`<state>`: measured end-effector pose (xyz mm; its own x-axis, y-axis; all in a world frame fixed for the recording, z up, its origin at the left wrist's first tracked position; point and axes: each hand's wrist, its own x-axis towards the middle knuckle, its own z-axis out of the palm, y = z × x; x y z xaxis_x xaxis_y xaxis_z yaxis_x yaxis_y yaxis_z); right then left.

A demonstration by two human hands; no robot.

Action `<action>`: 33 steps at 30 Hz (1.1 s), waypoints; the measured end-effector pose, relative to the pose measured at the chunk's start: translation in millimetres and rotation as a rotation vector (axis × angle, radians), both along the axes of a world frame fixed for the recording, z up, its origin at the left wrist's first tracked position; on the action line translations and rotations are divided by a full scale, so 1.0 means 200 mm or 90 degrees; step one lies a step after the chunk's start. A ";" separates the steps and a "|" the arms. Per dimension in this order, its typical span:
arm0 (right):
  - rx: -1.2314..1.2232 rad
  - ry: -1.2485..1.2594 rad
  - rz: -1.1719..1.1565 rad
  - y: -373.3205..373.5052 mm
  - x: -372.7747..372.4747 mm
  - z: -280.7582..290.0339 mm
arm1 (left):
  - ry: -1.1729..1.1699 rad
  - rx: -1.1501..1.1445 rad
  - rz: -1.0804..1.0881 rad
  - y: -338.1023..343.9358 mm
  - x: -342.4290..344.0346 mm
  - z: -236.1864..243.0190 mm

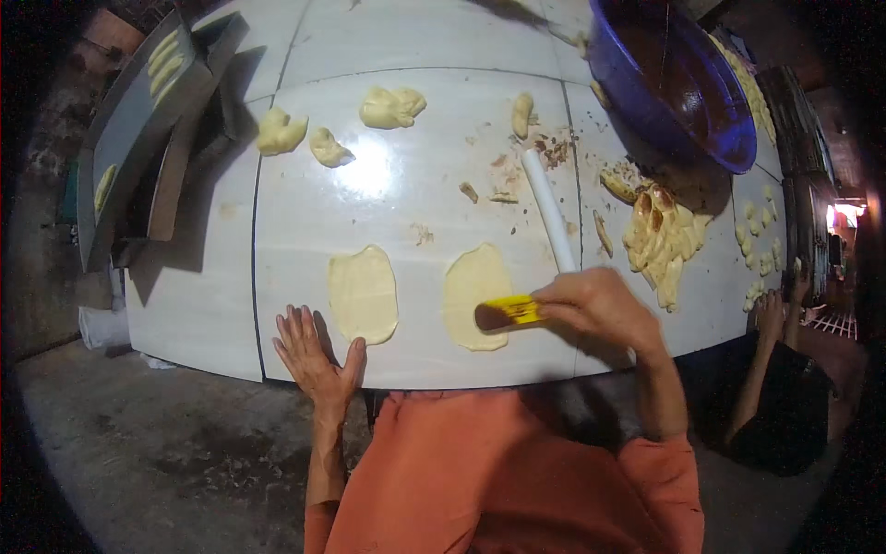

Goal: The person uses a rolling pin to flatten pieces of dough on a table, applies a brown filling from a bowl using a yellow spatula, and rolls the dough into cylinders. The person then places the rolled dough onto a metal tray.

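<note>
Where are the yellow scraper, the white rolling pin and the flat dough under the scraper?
Yellow scraper (513,309): head view, on its yellow blade beside the right hand's fingers.
White rolling pin (548,210): head view, middle of the white rod.
Flat dough (469,283): head view, upper bare part of the right oval.

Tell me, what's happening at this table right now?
A person in an orange shirt leans over a white table where two flattened ovals of dough lie side by side. The right hand holds a yellow scraper against the right dough oval. The left hand lies flat and open on the table beside the left dough oval. Farther back are unshaped dough lumps, a white rolling pin, a pile of shaped pieces and a blue basin.
</note>
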<state>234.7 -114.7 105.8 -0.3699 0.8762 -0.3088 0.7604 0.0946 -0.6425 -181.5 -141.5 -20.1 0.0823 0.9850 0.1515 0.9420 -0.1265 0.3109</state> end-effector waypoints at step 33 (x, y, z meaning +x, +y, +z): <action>0.221 -0.032 -0.231 -0.33 -0.02 -0.23 | -0.027 -0.017 0.013 0.06 0.03 0.00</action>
